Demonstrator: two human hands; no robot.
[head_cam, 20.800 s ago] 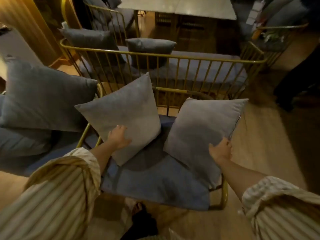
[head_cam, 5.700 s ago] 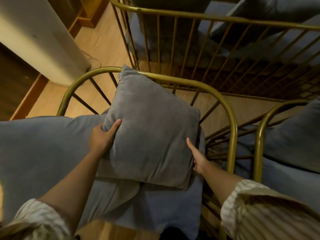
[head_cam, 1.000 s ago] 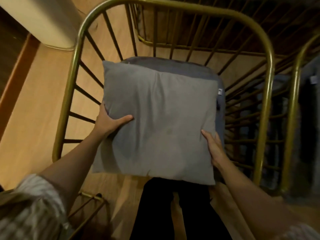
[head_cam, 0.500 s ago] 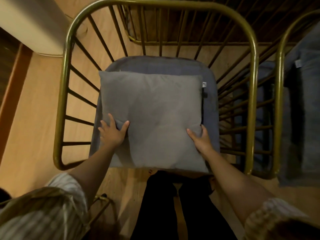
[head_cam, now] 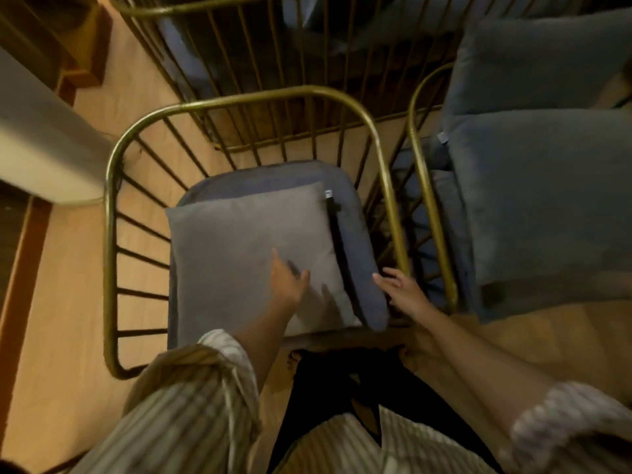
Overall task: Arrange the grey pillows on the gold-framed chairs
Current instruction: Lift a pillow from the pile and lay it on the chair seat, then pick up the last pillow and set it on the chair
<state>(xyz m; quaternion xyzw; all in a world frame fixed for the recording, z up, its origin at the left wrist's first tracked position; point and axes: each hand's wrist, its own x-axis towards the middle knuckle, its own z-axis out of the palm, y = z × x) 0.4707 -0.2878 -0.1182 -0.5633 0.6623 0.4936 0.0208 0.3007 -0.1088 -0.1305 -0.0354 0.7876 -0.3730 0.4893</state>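
With both hands open and empty, left hand [head_cam: 289,280] over the pillow [head_cam: 253,254], right hand [head_cam: 403,292] beside it, the pillow lying flat at mid-frame could slide off the chair [head_cam: 111,200].

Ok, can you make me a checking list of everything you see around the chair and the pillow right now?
Surface: blue seat cushion on the gold-framed chair, wooden floor beneath.
Job's things: grey pillow lying flat on the seat, zip edge toward the right; more grey pillows on the neighbouring chair at right.
Clutter: nothing seen.
Hands: left hand open, over the pillow's near part; right hand open, beside the seat cushion's right edge, holding nothing.
Cables: nothing seen.
Surroundings: another gold frame behind, pale unit at left, dim light.
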